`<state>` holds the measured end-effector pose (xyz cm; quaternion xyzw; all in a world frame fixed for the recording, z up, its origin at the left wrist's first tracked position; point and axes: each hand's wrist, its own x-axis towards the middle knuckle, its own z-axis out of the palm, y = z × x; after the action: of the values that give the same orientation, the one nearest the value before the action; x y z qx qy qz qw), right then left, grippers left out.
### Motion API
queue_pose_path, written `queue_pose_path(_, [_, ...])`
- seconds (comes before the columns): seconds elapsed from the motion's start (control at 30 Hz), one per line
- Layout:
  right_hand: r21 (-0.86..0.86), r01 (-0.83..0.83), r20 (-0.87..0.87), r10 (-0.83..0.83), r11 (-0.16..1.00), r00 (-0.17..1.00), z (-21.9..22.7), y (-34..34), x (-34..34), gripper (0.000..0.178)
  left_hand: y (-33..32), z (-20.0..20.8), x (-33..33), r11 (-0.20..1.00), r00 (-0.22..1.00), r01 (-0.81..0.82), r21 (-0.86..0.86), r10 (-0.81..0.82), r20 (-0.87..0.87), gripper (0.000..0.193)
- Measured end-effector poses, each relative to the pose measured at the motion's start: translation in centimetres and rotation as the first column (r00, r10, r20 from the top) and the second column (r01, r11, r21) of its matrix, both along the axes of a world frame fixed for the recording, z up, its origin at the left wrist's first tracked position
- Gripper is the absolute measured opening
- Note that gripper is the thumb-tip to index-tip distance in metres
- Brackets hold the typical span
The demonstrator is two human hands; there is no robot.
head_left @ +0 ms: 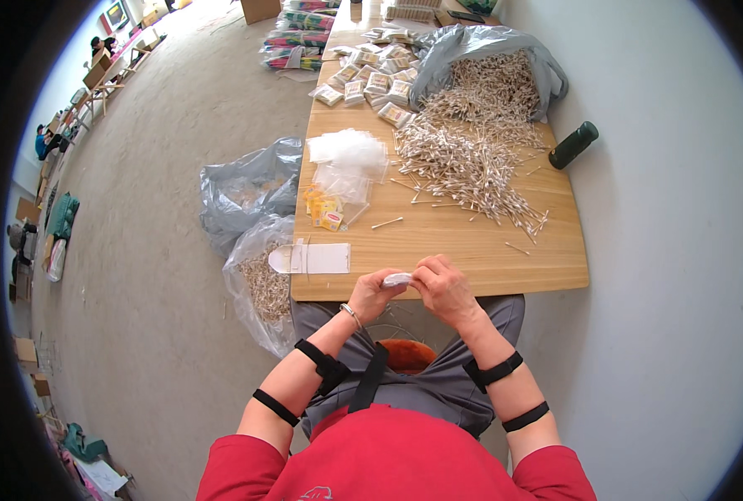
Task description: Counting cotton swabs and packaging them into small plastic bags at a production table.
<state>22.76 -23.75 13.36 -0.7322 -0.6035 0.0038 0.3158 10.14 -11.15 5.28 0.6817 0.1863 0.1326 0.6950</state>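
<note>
Near the front edge of the table, my left hand (373,294) is closed around a small packet of cotton swabs (397,280), whose white end shows. My right hand (443,290) pinches the same packet at its right side; the fingertips hide part of it. Beyond my hands a large heap of loose cotton swabs (472,163) spills out of a grey plastic bag (553,71). To the left lie clear empty bags (348,157), small yellow printed cards (325,207) and a white card piece (328,259). One swab (386,223) lies alone on the wood.
Filled swab packets (377,83) are piled at the far left of the table (438,259). A dark green bottle (573,145) stands by the right wall. On the floor at left are a grey bag (250,188) and a clear bag of swabs (265,288).
</note>
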Motion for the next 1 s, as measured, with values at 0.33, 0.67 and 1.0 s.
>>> queue_pose_path(0.33, [0.096, -0.069, -0.134, 0.081, 0.993, 0.988, 0.1, 0.0, 0.3, 0.013, 0.8, 0.4, 0.2, 0.997, 0.997, 0.073, 0.023, -0.073, 0.006, 0.019])
queue_pose_path(0.67, [0.098, 0.031, -0.552, 0.028, 0.995, 0.833, -3.4, 0.0, 0.7, 0.015, 1.1, 0.2, 1.0, 0.989, 0.991, 0.129, 0.076, -0.126, -0.042, 0.024])
queue_pose_path(1.0, [0.015, 0.115, -0.907, -0.035, 0.993, 0.419, -7.3, 0.6, 0.1, 0.006, 1.0, -1.6, 0.7, 0.974, 0.992, -0.043, -0.221, 0.069, 0.109, 0.022])
